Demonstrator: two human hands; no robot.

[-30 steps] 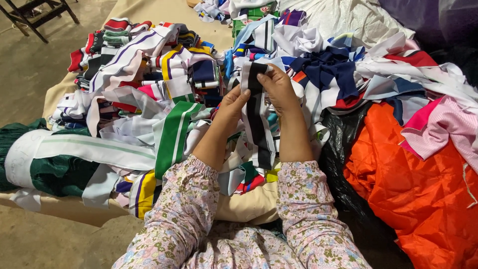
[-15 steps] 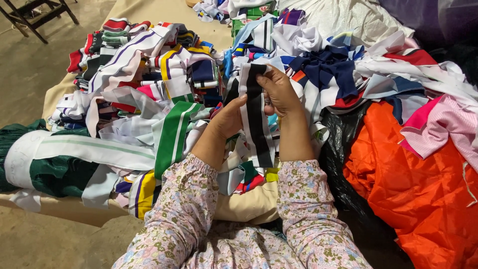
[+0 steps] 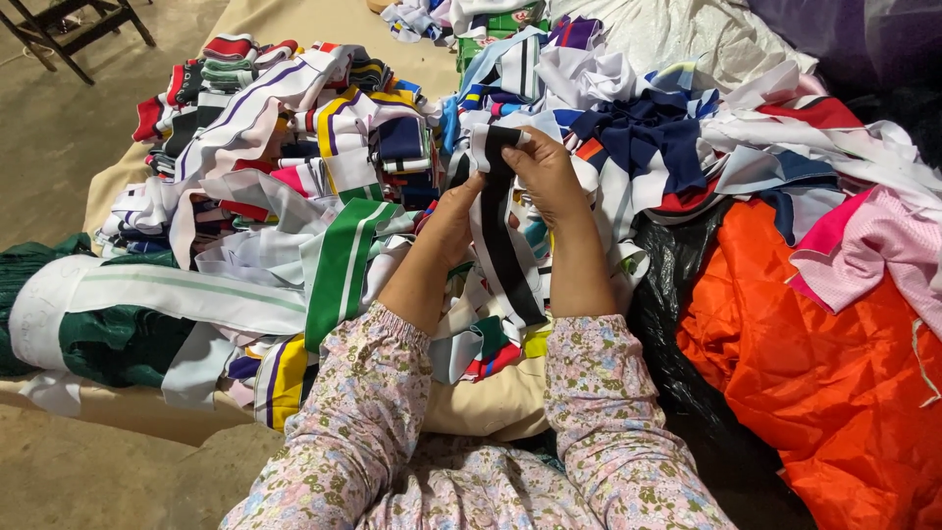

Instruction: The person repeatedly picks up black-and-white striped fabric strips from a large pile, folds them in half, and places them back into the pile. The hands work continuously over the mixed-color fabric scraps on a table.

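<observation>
- A concrete floor (image 3: 59,157) surrounds a low tan pad (image 3: 491,407) heaped with striped knit strips; a dark chair (image 3: 83,20) stands at 11 o'clock from the hands.
- An orange cloth (image 3: 834,393) on a black bag (image 3: 677,294) fills the 4 o'clock side; a green cloth (image 3: 108,339) with a white band lies at 8 o'clock.
- A green-and-white strip (image 3: 339,265) lies at 9 o'clock of the hands, a navy piece (image 3: 648,132) at 2 o'clock.
- Change: a second ago the hands were pressed together over a small dark fold; half a second ago the strip began to hang open; now it is drawn out long. The piece looks unfolded for checking or sorting, I judge.
- The black-and-white strip (image 3: 500,236) hangs between the forearms, its top at 12 o'clock of the hands, its tail reaching 6 o'clock near the sleeves (image 3: 589,393).
- The right hand (image 3: 545,172) pinches the strip's top edge, thumb and fingers closed on it.
- The left hand (image 3: 453,211) grips the strip's left edge, just at 8 o'clock of the right hand, touching it.
</observation>
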